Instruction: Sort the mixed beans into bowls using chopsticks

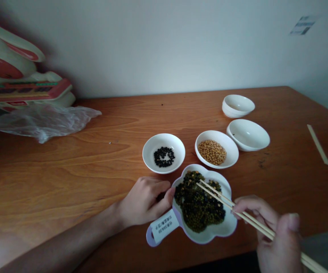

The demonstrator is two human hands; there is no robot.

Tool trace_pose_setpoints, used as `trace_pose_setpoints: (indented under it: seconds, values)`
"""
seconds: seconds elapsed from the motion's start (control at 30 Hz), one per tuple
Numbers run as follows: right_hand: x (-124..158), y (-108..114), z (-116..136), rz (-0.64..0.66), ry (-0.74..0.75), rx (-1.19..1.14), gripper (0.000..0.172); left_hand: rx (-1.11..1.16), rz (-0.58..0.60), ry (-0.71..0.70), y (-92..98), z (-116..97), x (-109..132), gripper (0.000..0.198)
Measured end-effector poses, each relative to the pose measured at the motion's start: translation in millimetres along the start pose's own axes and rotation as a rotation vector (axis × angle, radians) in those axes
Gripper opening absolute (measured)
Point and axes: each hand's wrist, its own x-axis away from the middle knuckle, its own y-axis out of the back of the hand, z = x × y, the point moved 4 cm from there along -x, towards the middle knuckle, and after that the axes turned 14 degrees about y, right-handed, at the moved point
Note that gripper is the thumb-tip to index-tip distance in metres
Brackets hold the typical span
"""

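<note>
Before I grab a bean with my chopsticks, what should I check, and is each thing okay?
1. Chopsticks held in your right hand: ok.
2. Tips over the mixed beans: ok.
3. Left hand at the dish edge: ok.
4. Black beans and yellow beans in separate bowls: ok.
5. Dish all one kind of bean: not ok, colors are mixed.
6. Bean already between the tips: cannot tell.

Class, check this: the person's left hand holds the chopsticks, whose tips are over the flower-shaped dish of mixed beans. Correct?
One error: the head view shows the right hand holding the chopsticks. Their tips are over the flower-shaped dish of mixed beans.
</note>
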Motion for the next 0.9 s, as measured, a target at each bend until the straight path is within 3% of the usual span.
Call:
trace_pose_setpoints:
  seconds: [0.13, 0.5, 0.8, 0.9]
  values:
    - [1.3, 1.5, -1.5, 0.043, -0.011, 0.054, 0.083, 0.009, 0.009, 0.002, 0.2, 0.4, 0.4, 0.040]
    - [3.1, -4.2, -2.3, 0.004, -0.034, 0.037, 0.087, 0.006, -0.003, -0.009, 0.5, -0.1, -0.5, 0.040]
    - [0.4, 3.7, -1.5, 0.004, 0.075, 0.132, 0.084, 0.005, -0.007, -0.010, 1.2, -1.0, -0.8, 0.041]
    - [-1.6, 3.4, -4.1, 0.061, 0.158, 0.102, 0.083, -0.004, -0.012, -0.013, 1.0, -0.6, -0.5, 0.041]
